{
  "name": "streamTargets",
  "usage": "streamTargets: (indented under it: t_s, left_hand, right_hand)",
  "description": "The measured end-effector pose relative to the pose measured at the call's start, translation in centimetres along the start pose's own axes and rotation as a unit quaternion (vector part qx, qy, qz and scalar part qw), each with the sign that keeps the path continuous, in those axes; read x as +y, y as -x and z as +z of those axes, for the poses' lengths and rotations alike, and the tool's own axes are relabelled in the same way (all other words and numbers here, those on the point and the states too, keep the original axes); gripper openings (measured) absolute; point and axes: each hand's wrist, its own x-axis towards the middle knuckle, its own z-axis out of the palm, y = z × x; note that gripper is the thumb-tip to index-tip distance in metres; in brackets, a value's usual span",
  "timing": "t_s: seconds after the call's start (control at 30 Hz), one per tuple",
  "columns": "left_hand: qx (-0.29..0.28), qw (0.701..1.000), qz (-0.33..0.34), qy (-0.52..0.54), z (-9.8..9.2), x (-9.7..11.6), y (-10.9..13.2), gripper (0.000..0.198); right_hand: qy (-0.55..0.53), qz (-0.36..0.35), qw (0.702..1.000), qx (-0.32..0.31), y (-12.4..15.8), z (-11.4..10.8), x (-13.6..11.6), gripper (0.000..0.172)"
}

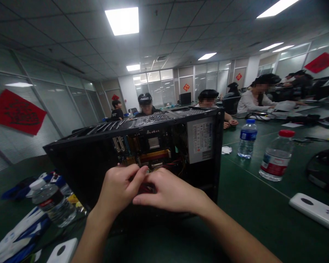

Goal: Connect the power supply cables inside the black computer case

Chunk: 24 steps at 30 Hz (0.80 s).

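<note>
A black computer case stands on the table with its side open towards me. Inside it I see a motherboard with a square silvery processor heat spreader, and a grey power supply at the upper right. Thin coloured wires run below the power supply. My left hand and my right hand meet in front of the lower board, fingers curled and thumbs pressed in. A bit of reddish wire shows between them, but what each one pinches is mostly hidden.
Water bottles with a blue cap and a red cap stand to the right, near a white device. At left are a white-capped bottle, blue-and-white packaging and another white device. Several people sit beyond.
</note>
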Motion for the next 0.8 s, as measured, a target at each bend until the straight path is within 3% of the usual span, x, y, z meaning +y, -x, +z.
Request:
streamTargets:
  t_s: [0.1,0.23,0.3,0.4,0.57,0.63,0.8]
  left_hand:
    - [0.022,0.998,-0.033,0.039,-0.6,0.9,0.0,0.045]
    - [0.078,0.964,-0.158,0.199,-1.5,0.6,-0.3,0.04]
    - [0.033,0.937,-0.188,0.293,-1.8,0.4,-0.4,0.048]
    - [-0.072,0.891,-0.177,0.412,-1.9,0.8,-0.2,0.051]
    - [-0.176,0.84,-0.116,0.5,-1.3,3.2,0.6,0.048]
    - [-0.156,0.847,-0.128,0.492,-1.0,3.9,0.9,0.041]
    - [-0.008,0.858,-0.188,0.478,-0.6,3.4,1.0,0.027]
  right_hand:
    - [0.023,0.027,0.999,0.023,0.7,-1.0,-1.3,0.027]
    - [-0.042,0.077,0.994,0.071,2.2,-4.2,-2.9,0.034]
    - [-0.107,0.089,0.986,0.093,3.1,-5.8,-3.7,0.032]
    - [-0.188,0.103,0.971,0.11,4.1,-7.2,-4.4,0.031]
    - [-0.236,0.117,0.958,0.112,4.1,-6.5,-4.9,0.034]
    - [-0.243,0.112,0.959,0.095,3.8,-6.0,-5.1,0.035]
    - [-0.265,0.093,0.957,0.071,3.5,-5.4,-5.5,0.036]
